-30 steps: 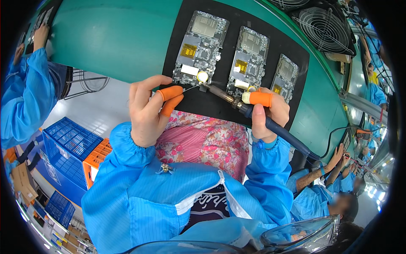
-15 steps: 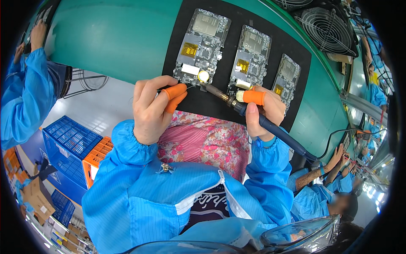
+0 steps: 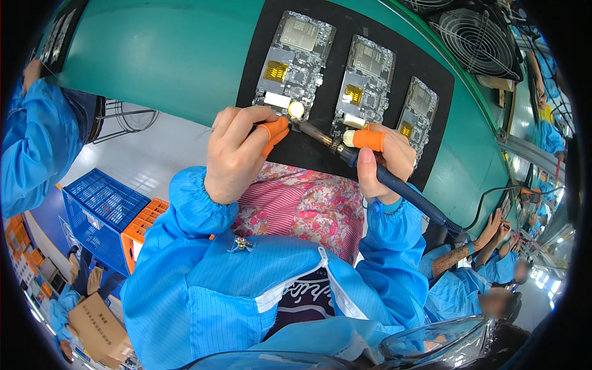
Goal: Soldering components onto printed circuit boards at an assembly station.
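My right hand, an orange cot on its forefinger, grips a dark blue soldering iron whose metal tip reaches left to a round silver coin cell at the near edge of the left circuit board. My left hand, orange cots on thumb and forefinger, pinches a thin solder wire right beside that cell. Two more circuit boards, the middle one and the right one, lie on the same black mat.
The mat sits on a green conveyor belt. A fan stands at the far right. Blue and orange crates are on the floor at my left. Co-workers in blue coats sit at left and right.
Both hands stayed at the left board's near edge; the iron tip and the wire have closed in slightly on the round cell. The view shifted a little.
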`<state>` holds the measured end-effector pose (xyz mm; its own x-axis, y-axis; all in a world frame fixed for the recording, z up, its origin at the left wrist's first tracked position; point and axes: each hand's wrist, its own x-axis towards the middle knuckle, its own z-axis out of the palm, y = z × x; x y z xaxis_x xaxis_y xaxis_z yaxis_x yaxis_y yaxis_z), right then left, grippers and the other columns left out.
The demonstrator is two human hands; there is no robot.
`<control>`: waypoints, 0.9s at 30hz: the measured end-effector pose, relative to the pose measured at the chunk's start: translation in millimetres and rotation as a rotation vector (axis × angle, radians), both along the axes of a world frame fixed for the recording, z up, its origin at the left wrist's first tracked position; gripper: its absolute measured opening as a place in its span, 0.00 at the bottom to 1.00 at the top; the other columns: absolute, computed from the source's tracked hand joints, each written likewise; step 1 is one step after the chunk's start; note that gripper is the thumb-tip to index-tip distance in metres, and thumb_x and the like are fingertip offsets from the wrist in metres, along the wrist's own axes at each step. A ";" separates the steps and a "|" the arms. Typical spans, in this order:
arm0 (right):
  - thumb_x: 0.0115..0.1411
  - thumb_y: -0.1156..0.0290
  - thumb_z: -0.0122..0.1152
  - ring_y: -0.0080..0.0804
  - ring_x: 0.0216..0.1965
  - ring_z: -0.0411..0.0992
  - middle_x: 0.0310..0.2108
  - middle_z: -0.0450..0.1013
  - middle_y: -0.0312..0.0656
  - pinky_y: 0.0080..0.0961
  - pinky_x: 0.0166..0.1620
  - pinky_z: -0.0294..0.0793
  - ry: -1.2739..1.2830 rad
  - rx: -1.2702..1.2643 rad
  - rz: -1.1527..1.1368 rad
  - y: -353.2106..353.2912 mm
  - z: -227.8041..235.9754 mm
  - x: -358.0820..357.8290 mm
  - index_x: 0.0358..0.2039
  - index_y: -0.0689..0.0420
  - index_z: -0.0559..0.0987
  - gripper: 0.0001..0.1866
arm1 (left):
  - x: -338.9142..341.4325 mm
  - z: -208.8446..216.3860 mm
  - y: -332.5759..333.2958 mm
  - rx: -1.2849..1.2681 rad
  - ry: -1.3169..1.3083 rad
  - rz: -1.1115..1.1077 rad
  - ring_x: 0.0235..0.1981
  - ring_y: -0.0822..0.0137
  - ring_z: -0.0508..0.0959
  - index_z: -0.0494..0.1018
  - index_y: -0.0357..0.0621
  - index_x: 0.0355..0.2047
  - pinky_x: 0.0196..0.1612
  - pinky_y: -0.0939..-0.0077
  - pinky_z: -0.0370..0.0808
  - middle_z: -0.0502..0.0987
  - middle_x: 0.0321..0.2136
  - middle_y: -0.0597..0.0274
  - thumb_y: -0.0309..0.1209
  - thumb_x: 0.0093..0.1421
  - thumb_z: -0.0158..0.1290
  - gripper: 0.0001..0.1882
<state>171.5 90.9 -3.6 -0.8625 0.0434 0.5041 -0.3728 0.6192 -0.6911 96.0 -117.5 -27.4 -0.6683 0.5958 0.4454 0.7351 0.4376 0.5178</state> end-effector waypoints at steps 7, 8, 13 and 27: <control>0.37 0.75 0.54 0.40 0.15 0.68 0.16 0.67 0.47 0.25 0.19 0.66 0.005 0.002 0.002 0.0 -1.4 -0.3 0.20 0.67 0.72 0.08 | 3.4 13.0 3.1 0.130 -0.276 0.033 0.36 0.62 0.72 0.71 0.33 0.30 0.36 0.74 0.72 0.69 0.37 0.56 0.19 0.40 0.61 0.15; 0.37 0.75 0.54 0.40 0.15 0.68 0.16 0.67 0.47 0.25 0.19 0.66 0.006 0.001 -0.001 0.0 -1.5 -0.3 0.20 0.67 0.72 0.08 | 2.5 18.3 2.4 0.129 -0.309 0.052 0.38 0.59 0.71 0.70 0.33 0.31 0.39 0.72 0.70 0.67 0.39 0.54 0.17 0.42 0.58 0.14; 0.36 0.75 0.53 0.38 0.13 0.65 0.13 0.64 0.45 0.25 0.17 0.63 0.031 -0.053 0.024 2.9 -1.7 1.3 0.20 0.67 0.72 0.08 | 1.4 18.0 -15.4 0.053 -0.318 0.101 0.39 0.57 0.70 0.69 0.33 0.33 0.40 0.71 0.68 0.65 0.42 0.52 0.13 0.45 0.52 0.13; 0.38 0.75 0.53 0.37 0.13 0.66 0.14 0.67 0.46 0.24 0.18 0.65 0.051 -0.072 -0.056 5.2 5.5 9.4 0.20 0.65 0.73 0.08 | 2.6 19.8 -13.2 0.137 -0.225 0.067 0.32 0.63 0.73 0.73 0.35 0.27 0.32 0.77 0.70 0.71 0.32 0.58 0.17 0.41 0.59 0.11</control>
